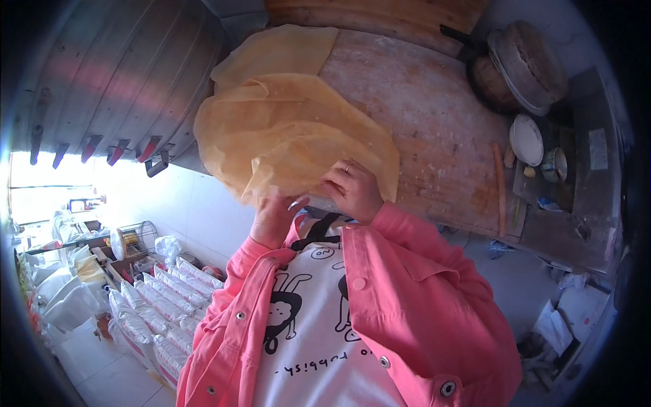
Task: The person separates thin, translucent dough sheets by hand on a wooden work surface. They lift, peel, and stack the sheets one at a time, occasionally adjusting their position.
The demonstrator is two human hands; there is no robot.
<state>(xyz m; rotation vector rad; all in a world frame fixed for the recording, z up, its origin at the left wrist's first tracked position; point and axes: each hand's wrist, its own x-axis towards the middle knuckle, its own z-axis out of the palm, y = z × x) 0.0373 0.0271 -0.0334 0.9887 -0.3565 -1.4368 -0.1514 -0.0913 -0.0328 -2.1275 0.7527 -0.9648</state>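
Observation:
A large yellowish mesh cloth (295,109) lies in loose folds over the left part of a floury wooden worktop (422,107). Its near edge comes up to my body. My right hand (353,191) pinches the near part of the cloth between thumb and fingers, and a ring shows on one finger. At the near left edge, my left hand (274,219) holds the mesh; some of its fingertips are behind the cloth and show only faintly. Another flat piece of the same cloth (285,48) lies farther back, partly covered by the folds.
A steel cabinet (117,76) with red-handled latches stands at left. At right are a lidded pot (529,66), white bowl (526,140), metal cup (554,165) and thin rolling pin (499,188). Several white sacks (163,300) are stacked at lower left.

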